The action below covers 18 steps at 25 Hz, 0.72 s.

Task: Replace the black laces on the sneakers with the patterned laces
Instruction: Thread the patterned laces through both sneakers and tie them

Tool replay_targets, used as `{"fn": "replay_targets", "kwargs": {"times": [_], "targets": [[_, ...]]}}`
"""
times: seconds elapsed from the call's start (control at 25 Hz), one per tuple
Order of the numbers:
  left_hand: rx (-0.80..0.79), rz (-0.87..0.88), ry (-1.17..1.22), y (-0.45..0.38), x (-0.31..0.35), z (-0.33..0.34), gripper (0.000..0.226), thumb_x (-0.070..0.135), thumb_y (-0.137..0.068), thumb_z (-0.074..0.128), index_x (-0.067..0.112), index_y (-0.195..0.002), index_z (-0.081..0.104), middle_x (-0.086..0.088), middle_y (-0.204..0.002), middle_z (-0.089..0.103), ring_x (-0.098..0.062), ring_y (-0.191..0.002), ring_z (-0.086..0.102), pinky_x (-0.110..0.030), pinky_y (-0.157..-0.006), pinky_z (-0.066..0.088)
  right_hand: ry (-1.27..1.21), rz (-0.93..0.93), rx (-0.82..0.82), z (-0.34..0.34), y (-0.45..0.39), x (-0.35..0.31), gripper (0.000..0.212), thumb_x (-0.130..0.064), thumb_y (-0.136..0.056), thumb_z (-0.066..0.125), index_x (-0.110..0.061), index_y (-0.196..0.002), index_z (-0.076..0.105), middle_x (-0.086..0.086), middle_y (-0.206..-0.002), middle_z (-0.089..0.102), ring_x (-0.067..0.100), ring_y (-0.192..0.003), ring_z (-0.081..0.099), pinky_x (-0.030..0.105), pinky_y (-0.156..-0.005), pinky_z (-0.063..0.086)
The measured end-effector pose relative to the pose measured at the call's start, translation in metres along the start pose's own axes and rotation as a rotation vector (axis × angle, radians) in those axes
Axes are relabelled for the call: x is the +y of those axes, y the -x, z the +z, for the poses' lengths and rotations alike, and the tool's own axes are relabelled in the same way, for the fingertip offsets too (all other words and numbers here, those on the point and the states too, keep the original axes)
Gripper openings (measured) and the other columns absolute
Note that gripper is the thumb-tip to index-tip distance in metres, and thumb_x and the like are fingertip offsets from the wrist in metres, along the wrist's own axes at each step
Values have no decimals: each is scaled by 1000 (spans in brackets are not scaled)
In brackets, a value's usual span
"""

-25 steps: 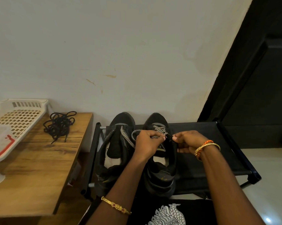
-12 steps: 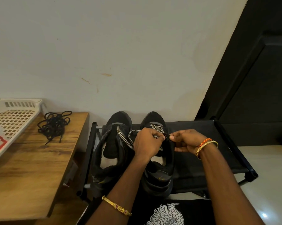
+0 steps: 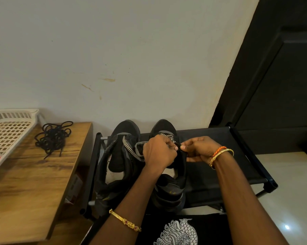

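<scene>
Two black sneakers stand side by side on a black shoe rack (image 3: 211, 137), toes to the wall. The left sneaker (image 3: 119, 156) has its tongue pulled open. A black-and-white patterned lace (image 3: 129, 150) loops across from it to the right sneaker (image 3: 168, 190). My left hand (image 3: 158, 153) pinches the patterned lace over the right sneaker's eyelets. My right hand (image 3: 197, 150) holds the lace's black tip and the sneaker's right edge. The removed black laces (image 3: 52, 136) lie in a heap on the wooden table.
A wooden table (image 3: 31, 183) stands left of the rack, with a white perforated plastic basket (image 3: 6, 131) at its far left. A pale wall is right behind the shoes. A dark door (image 3: 281, 76) fills the right side. Light floor tiles (image 3: 290, 191) show at the lower right.
The view has shifted slightly. Both hands stay on the right sneaker, with the fingertips worked closer together around the lace tip.
</scene>
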<state>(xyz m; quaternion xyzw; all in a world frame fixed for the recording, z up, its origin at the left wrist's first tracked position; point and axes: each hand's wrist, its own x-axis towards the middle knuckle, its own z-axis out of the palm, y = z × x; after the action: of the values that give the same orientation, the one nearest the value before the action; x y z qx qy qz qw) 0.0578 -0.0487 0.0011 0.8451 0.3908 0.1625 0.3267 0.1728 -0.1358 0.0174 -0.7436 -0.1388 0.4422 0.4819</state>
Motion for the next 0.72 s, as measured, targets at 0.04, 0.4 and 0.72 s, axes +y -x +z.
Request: {"fn": "replay_targets", "kwargs": {"times": [0.04,0.4,0.72], "targets": [[-6,10,8,0,-1,-1,9,33,-83,71,27,-89,75,8,-88,72,-6,-73,60,-23,-68,46,-5,0,4,0,0,-1,7,1,-85,63,-5,-83,67,7,-76,65,15,-69,62,24,-47,52],[-91,-70,230,-10,-15,-2,18,30,-76,78,34,-62,67,15,-75,67,-13,-91,64,-44,-95,46,-6,13,-7,3,3,-4,6,1,-85,63,-4,-84,67,7,-76,65,15,-68,62,24,-47,54],[-105,-55,195,-10,-16,1,12,31,-84,71,31,-72,68,11,-87,69,-11,-98,56,-35,-94,23,-13,12,-12,2,2,-3,8,1,-84,63,-5,-82,67,8,-77,66,16,-70,63,25,-48,54]]}}
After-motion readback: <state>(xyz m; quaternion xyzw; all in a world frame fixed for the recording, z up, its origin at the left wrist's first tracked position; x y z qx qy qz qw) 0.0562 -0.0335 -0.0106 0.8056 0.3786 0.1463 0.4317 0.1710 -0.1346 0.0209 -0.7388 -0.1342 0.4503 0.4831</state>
